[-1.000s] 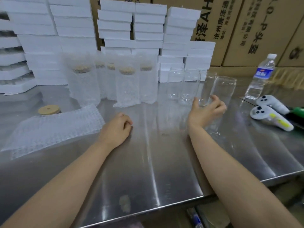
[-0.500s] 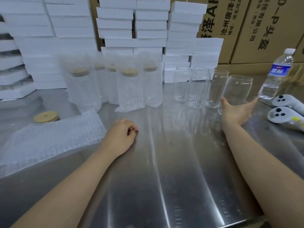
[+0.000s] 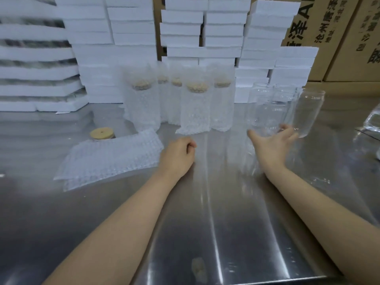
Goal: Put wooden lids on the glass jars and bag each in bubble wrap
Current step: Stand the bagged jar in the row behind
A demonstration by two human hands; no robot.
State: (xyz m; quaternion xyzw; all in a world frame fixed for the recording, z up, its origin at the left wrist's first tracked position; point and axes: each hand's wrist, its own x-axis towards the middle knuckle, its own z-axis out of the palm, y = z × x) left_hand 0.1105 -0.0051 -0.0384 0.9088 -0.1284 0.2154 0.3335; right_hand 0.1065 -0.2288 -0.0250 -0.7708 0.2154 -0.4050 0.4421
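Half a second earlier the outermost glass jar [image 3: 307,112] stood upright; now it leans, mouth tipped up and away to the right, its long axis slanting instead of vertical, and the right hand [image 3: 271,147] has come in under it. That hand is open, thumb thrown wide and fingers spread, with the fingertips [image 3: 284,127] at the foot of the leaning jar; blur and clear glass hide whether they merely touch it or have started to take it. The left hand [image 3: 177,156] has not shifted: it rests on the desk [image 3: 205,223] as a closed fist holding nothing, just in front of the bagged jars [image 3: 195,108], which stand upright in a cluster with their lids showing through the wrap. The other bare jars [image 3: 265,108] stand just right of the bagged jars, and the leaning one lies beyond those, so the right hand is plainly the nearer and the left is well apart from it. A wooden lid [image 3: 101,133] sits to the left of the bagged jars, and flat bubble wrap bags [image 3: 111,159] lie in front of them on that same side, nearer the left hand. Likely the jar must come back across toward that lid.
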